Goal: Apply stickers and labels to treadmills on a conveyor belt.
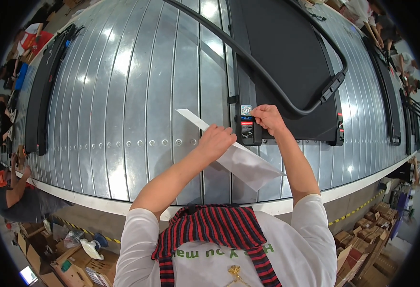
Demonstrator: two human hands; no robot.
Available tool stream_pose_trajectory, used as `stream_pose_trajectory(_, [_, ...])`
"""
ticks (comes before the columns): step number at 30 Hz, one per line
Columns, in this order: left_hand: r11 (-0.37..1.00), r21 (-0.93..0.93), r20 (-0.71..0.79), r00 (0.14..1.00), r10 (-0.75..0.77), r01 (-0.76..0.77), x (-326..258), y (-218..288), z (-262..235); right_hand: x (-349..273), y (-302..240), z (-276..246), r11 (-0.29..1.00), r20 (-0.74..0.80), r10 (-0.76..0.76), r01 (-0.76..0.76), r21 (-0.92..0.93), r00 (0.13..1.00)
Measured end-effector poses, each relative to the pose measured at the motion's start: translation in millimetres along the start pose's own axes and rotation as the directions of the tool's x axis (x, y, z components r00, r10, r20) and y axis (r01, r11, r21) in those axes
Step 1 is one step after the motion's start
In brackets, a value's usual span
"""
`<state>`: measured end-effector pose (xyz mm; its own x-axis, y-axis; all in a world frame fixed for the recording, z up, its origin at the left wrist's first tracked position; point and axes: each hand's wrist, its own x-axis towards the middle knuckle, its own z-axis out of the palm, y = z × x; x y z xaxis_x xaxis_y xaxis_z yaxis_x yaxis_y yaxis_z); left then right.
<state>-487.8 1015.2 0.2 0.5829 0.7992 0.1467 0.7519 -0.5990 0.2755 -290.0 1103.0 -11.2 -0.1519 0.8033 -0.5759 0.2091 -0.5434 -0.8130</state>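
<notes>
A black treadmill (286,52) with a bent black tube handrail (267,79) lies flat on the metal slat conveyor in front of me. At the near end of its left side rail sits a small QR-code label (246,110), directly above a red and black warning label (247,129). My right hand (268,118) has its thumb and forefinger pinched at the QR-code label's right edge. To the left of the rail, my left hand (216,142) grips a long white sheet of paper (250,167), which slants down to the right, its lower part curled.
Another black treadmill (52,88) lies far left on the slatted conveyor (119,110), and one more (384,91) lies far right. A white edge (102,203) borders the conveyor near me. Cardboard boxes (370,222) stand below it. Several people work around the sides.
</notes>
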Motion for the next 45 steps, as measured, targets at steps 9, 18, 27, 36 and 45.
stream_pose_trajectory(9, [1.000, -0.005, 0.160, 0.987, -0.007, 0.008, -1, -12, -9, 1, -2, 5, 1.000, -0.009, -0.001, 0.001, -0.015, 1.000])
stream_pose_trajectory(18, [1.000, 0.001, 0.215, 0.977, -0.009, 0.009, 1, -12, -11, 1, -1, -3, 0.997, 0.031, 0.013, -0.015, 0.082, 0.999])
stream_pose_trajectory(27, [0.998, 0.046, 0.130, 0.991, 0.040, -0.046, 14, 1, -14, 0, -4, -5, 1.000, 0.016, 0.018, -0.018, 0.015, 1.000])
stream_pose_trajectory(36, [0.998, 0.053, 0.190, 0.981, 0.035, -0.046, 21, 5, -8, -1, -2, -12, 0.998, 0.049, -0.028, 0.026, 0.051, 0.998])
stream_pose_trajectory(45, [0.991, 0.109, 0.199, 0.978, 0.053, -0.076, 30, 4, -8, 2, -4, -14, 0.993, 0.077, -0.033, 0.024, 0.117, 0.996])
